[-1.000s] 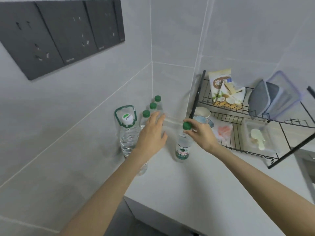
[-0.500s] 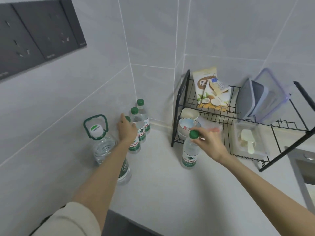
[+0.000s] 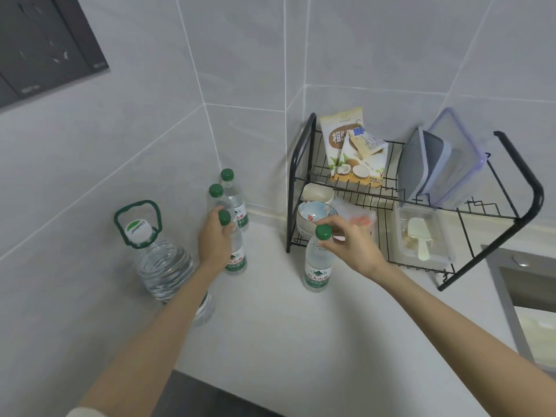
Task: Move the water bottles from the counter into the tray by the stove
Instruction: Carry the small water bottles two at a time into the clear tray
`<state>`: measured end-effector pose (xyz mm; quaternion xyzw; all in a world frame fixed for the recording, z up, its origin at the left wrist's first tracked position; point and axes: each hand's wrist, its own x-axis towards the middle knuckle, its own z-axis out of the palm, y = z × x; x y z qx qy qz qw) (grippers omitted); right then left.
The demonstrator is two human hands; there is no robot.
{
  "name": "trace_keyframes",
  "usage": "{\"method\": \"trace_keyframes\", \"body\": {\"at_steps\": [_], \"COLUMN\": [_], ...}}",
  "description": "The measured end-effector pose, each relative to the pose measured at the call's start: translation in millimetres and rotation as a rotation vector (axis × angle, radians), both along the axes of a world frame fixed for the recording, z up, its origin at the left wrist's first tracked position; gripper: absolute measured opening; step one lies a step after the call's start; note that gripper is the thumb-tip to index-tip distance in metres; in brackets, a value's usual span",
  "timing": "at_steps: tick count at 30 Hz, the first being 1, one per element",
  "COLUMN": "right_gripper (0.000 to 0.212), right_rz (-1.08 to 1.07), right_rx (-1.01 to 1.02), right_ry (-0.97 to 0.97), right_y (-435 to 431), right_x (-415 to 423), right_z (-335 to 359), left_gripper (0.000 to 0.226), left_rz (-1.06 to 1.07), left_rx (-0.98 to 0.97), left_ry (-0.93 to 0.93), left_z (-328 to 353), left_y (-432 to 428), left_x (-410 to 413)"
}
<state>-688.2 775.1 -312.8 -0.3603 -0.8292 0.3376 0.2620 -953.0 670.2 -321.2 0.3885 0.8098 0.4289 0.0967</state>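
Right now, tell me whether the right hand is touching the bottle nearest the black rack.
Touching. The head view shows the right hand pinching the lone bottle at its neck, fingers curled just under its green cap.

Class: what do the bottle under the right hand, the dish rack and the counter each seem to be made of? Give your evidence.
Bottle: clear glossy plastic, probably; see-through walls with soft highlights.
Dish rack: black coated metal wire, judging by its thin rigid bars.
Counter: pale matt stone or composite; the look leaves it open.
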Motion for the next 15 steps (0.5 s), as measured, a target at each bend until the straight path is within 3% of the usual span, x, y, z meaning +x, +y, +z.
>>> {"method": "trace_keyframes", "body": {"at_steps": [8, 15], "right_gripper": [0.038, 0.042], "right_rz": [-0.001, 0.01], "right_rx": [-0.029, -0.076], "right_ry": [0.028, 0.082], "right_y": [0.4, -5.5], "right_x": [1.9, 5.6], "right_z": [-3.4, -8.7], "left_gripper": [0.041, 0.047], "left_rz": [-0.338, -0.418], "left_rx": [0.024, 0.048], "left_ry": [-0.087, -0.101], "left_z": [2.8, -8.8], "left_y": [2.8, 11.1], "left_x": [47.6, 78.3]}}
